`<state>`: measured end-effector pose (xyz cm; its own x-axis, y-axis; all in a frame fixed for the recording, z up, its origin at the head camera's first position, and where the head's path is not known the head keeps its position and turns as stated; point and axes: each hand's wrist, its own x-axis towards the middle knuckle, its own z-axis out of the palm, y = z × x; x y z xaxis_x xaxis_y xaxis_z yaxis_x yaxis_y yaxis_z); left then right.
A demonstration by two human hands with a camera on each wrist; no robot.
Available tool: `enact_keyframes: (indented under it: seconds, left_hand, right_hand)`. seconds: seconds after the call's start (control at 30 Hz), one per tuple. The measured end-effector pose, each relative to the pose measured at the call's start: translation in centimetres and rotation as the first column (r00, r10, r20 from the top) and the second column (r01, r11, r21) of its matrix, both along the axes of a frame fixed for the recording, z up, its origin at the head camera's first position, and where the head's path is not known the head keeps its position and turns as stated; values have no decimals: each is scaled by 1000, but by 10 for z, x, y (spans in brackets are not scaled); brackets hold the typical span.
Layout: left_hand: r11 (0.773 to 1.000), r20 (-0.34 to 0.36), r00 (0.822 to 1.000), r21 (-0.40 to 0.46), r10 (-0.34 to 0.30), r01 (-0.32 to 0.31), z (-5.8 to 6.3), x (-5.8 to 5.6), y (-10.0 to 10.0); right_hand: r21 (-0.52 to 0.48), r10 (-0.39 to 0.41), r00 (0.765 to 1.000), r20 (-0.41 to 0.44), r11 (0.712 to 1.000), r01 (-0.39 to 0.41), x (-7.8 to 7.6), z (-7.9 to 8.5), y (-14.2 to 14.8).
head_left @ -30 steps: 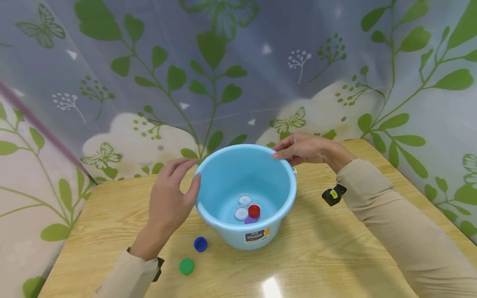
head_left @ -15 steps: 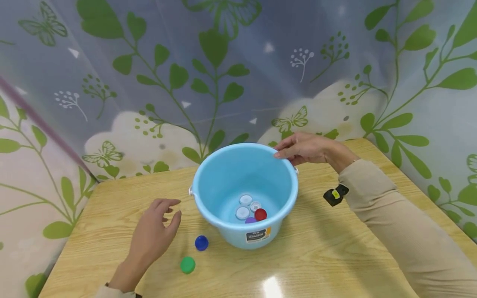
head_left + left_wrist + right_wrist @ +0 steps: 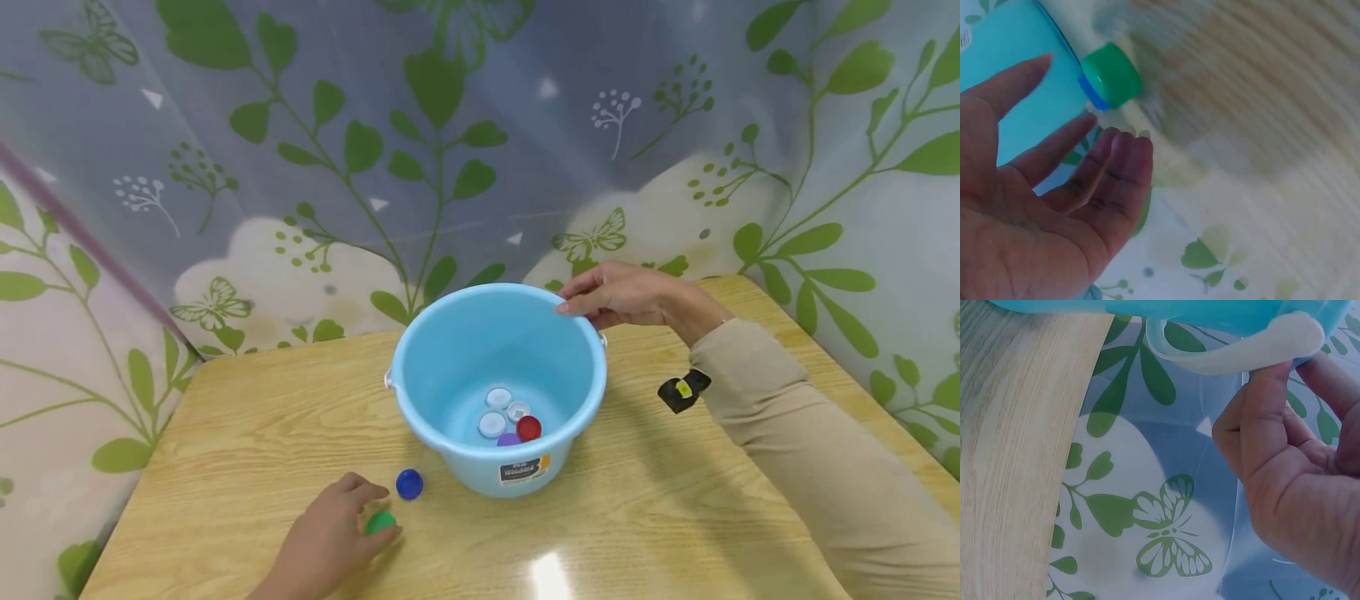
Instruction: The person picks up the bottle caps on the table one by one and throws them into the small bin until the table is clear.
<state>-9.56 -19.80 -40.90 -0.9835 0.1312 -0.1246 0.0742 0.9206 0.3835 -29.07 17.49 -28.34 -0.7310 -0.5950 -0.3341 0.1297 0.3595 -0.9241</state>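
Note:
A light blue bucket (image 3: 442,325) stands upright on the table, and my right hand (image 3: 626,296) pinches its far right rim between thumb and fingers. In the right wrist view, the fingers of that hand (image 3: 1304,456) sit beside the bucket's white handle (image 3: 1254,350). My left hand (image 3: 326,533) is low over the table with thumb and fingers spread about a green bottle cap (image 3: 381,523). The left wrist view has the green cap (image 3: 1113,74) just beyond the fingertips. A blue bottle cap (image 3: 409,484) lies close by, between that hand and the bucket.
Inside the bucket lie several caps: white ones, such as a white cap (image 3: 492,424), a red cap (image 3: 528,428) and a purple cap (image 3: 510,439). The wooden table (image 3: 675,508) meets a leaf-patterned cloth backdrop (image 3: 480,167) at its back edge.
My left hand has left the bucket's left rim and come down toward the front, to the green cap. My right hand stays on the rim. The red cap has shifted inside the bucket.

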Motion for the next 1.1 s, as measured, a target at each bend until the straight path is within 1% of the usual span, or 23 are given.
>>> enact_keyframes:
  seconds: [0.03,0.2,0.33,0.4,0.5,0.7,0.83,0.97,1.07,1.1]
  left_hand:
    - [1000,1,1000,-11,-12,12,-1,1,2]
    - [999,3,999,-41,-32,32,-8,2,7]
    - [997,-36,997,-44,-64,62,-11,2,9]
    - [996,-59,995,-46,-83,80,-11,2,9]
    - [994,-77,992,-49,-100,96,-11,2,10]
    - [993,-87,991,-50,-106,102,-9,2,11]
    - [996,-134,987,-3,-87,87,-8,4,9]
    - [999,-135,990,15,-44,46,0,1,5]
    - [1000,-149,989,1,-18,19,13,-3,2]
    - [1000,-167,986,-1,-16,16,18,-4,0]
  right_hand:
    - [-2,3,1000,-1,1000,-3,1,0,1]
    - [-7,-4,1000,0,1000,4,0,-1,1]
    - [-8,-6,1000,1,1000,6,0,-2,1]
    - [-12,-6,1000,3,1000,6,0,-2,1]
    - [-14,-7,1000,4,1000,7,0,-2,2]
    - [-15,-11,1000,6,1000,11,-1,-2,2]
    - [-16,-13,1000,6,1000,13,-1,-2,2]
    - [-14,-14,1000,5,1000,14,-2,-3,2]
    - [-13,-15,1000,4,1000,15,-2,-3,2]
    - [-12,-15,1000,3,1000,15,-2,-4,2]
